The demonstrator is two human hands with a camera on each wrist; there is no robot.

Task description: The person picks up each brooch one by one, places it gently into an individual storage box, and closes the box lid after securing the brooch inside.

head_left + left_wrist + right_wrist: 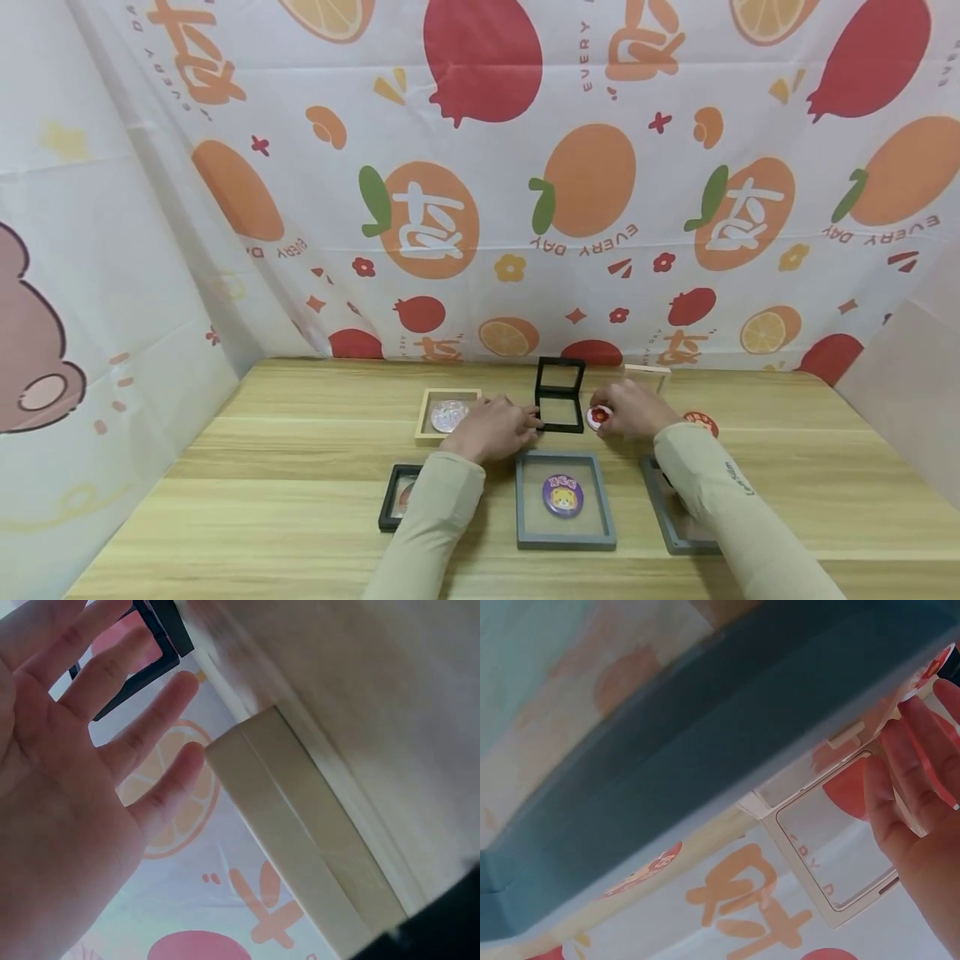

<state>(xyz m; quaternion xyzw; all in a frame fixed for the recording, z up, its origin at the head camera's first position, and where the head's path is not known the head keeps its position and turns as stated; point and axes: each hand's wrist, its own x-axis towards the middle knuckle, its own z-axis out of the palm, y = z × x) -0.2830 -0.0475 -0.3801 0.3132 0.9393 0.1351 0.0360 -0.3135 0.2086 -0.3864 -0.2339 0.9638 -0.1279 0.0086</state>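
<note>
My right hand (pixel 633 409) pinches a round white badge with a red flower (pixel 598 417) by its edge, just right of the small black frame. In the right wrist view the badge (pixel 930 671) shows at the fingertips. That black frame (pixel 559 427) lies unfolded, its hinged half standing upright behind. My left hand (pixel 498 429) reaches to the frame's left edge, fingertips right at it. The left wrist view shows that hand (pixel 82 772) with fingers extended and spread, beside the black frame (pixel 169 634).
A cream frame with a glittery badge (pixel 420 414) lies at the left hand. Nearer stand a black frame (pixel 387 504) and a grey frame (pixel 566 543) with a purple bear badge (pixel 563 496). Right are another grey frame (pixel 660 508), a red badge (pixel 702 422) and an open cream frame (pixel 665 379).
</note>
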